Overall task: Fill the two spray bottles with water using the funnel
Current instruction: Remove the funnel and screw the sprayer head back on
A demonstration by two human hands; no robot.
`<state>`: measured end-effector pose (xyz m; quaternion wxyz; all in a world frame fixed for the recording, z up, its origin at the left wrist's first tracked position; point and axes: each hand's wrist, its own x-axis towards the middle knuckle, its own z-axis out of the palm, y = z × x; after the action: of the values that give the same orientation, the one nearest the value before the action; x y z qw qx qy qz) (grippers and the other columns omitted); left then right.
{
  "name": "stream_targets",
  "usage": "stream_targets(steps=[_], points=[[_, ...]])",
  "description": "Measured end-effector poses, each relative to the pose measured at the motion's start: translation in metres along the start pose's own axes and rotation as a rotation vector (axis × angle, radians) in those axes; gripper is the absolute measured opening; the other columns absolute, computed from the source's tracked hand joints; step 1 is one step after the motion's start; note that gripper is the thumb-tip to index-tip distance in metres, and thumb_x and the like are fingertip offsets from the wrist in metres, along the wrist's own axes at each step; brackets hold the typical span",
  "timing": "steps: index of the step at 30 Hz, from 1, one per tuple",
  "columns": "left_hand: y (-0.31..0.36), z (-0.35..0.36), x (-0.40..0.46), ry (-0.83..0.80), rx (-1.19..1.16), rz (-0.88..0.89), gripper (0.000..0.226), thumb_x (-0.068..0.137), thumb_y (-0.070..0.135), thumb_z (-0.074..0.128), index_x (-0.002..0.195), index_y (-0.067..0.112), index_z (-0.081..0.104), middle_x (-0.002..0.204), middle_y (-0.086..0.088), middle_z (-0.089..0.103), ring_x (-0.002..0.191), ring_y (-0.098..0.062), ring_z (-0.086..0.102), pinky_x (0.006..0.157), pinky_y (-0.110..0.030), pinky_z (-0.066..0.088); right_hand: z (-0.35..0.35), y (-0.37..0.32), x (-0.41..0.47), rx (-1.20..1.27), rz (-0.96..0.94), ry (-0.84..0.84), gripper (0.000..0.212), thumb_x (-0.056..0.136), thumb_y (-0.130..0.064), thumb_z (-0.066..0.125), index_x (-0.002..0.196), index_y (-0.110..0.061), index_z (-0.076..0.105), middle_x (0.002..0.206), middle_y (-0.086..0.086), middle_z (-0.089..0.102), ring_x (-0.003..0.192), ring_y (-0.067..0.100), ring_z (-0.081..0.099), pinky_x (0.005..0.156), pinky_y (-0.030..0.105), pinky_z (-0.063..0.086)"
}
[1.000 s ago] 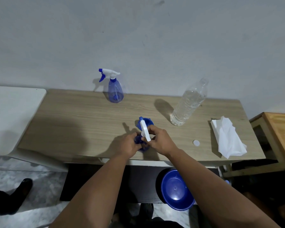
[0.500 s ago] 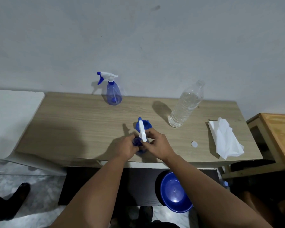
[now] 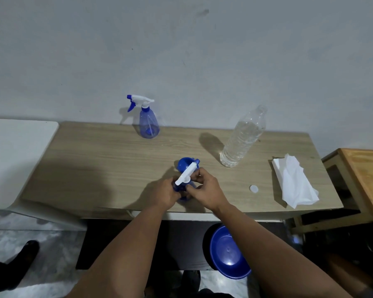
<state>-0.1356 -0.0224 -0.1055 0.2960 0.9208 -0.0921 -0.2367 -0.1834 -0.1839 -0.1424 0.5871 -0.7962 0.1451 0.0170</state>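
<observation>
Bare counter [image 3: 91,160] fills the left of the frame, open for passage up to the far spray bottle [image 3: 148,123] at upper centre. Right of centre the water bottle [image 3: 241,138] stands tall; the cap [image 3: 253,188] and crumpled tissue [image 3: 293,183] clutter the right end. Both hands crowd the lower-centre edge.

I see one blue spray bottle [image 3: 149,123] standing upright at the table's far edge, trigger head on. A second spray bottle [image 3: 184,191] sits near the front edge, gripped, its white trigger head [image 3: 186,172] tilted. A blue funnel [image 3: 184,164] lies just behind it, and the uncapped water bottle [image 3: 242,138] stands far right.
</observation>
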Motion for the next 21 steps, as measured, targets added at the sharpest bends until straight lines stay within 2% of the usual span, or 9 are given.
stream_targets(steps=[2,7,9,12,14,17,18,21], points=[[-0.001,0.002,0.001,0.012,-0.004,0.012,0.038,0.084,0.026,0.071,0.122,0.028,0.064,0.09,0.005,0.064,0.072,-0.011,0.046,0.047,-0.011,0.028,-0.001,0.0,0.001,0.001,0.009,0.011,0.027,0.08,-0.024,0.08,0.096,-0.039,0.063,0.107,-0.008,0.08,0.096,0.017,0.079,0.084,0.054,0.064],[-0.003,0.001,0.003,-0.013,-0.041,0.019,0.04,0.083,0.023,0.073,0.122,0.032,0.065,0.086,0.013,0.059,0.068,-0.004,0.049,0.051,-0.007,0.035,0.0,0.001,-0.001,0.001,-0.054,-0.008,0.039,0.085,-0.013,0.074,0.12,-0.031,0.073,0.115,-0.008,0.079,0.109,0.016,0.076,0.082,0.051,0.066],[-0.002,0.0,0.001,-0.012,-0.035,0.012,0.039,0.083,0.025,0.073,0.12,0.034,0.065,0.086,0.012,0.062,0.067,-0.001,0.053,0.054,-0.008,0.036,0.0,0.003,-0.001,-0.012,-0.057,0.002,0.034,0.084,-0.016,0.075,0.115,-0.029,0.074,0.113,-0.009,0.079,0.11,0.014,0.076,0.086,0.053,0.064],[-0.002,0.0,0.001,0.02,0.064,-0.032,0.041,0.079,0.039,0.072,0.119,0.038,0.063,0.097,0.001,0.07,0.084,-0.022,0.063,0.067,-0.027,0.042,0.001,0.006,0.0,-0.023,-0.021,0.018,0.031,0.079,-0.023,0.08,0.105,-0.03,0.067,0.11,-0.01,0.08,0.108,0.01,0.075,0.091,0.053,0.062],[-0.001,0.001,0.001,0.02,0.065,-0.026,0.039,0.079,0.043,0.072,0.117,0.042,0.063,0.101,0.0,0.072,0.085,-0.024,0.062,0.07,-0.03,0.044,0.001,0.007,-0.001,-0.026,-0.018,0.029,0.036,0.078,-0.017,0.082,0.105,-0.032,0.063,0.112,-0.01,0.08,0.113,0.007,0.073,0.092,0.05,0.062],[-0.002,0.002,0.002,0.009,0.051,-0.016,0.042,0.077,0.044,0.071,0.118,0.046,0.061,0.1,0.005,0.072,0.094,-0.023,0.066,0.078,-0.033,0.051,0.003,0.006,-0.005,-0.018,-0.064,0.039,0.048,0.082,-0.005,0.077,0.121,-0.031,0.068,0.116,-0.011,0.078,0.117,0.004,0.071,0.091,0.042,0.063],[-0.003,0.002,0.003,0.014,0.066,-0.005,0.043,0.077,0.042,0.071,0.119,0.046,0.061,0.1,0.005,0.072,0.095,-0.023,0.066,0.078,-0.032,0.051,0.004,0.007,-0.006,-0.013,-0.072,0.042,0.046,0.083,-0.004,0.076,0.122,-0.028,0.071,0.115,-0.01,0.078,0.116,0.006,0.072,0.09,0.043,0.064],[-0.004,0.004,0.005,0.023,0.072,-0.014,0.039,0.082,0.036,0.072,0.12,0.038,0.064,0.102,0.001,0.072,0.091,-0.022,0.064,0.067,-0.028,0.041,0.003,0.01,-0.003,0.0,-0.033,0.056,0.029,0.082,-0.011,0.08,0.103,-0.026,0.068,0.109,-0.006,0.08,0.11,0.01,0.074,0.089,0.051,0.062]])
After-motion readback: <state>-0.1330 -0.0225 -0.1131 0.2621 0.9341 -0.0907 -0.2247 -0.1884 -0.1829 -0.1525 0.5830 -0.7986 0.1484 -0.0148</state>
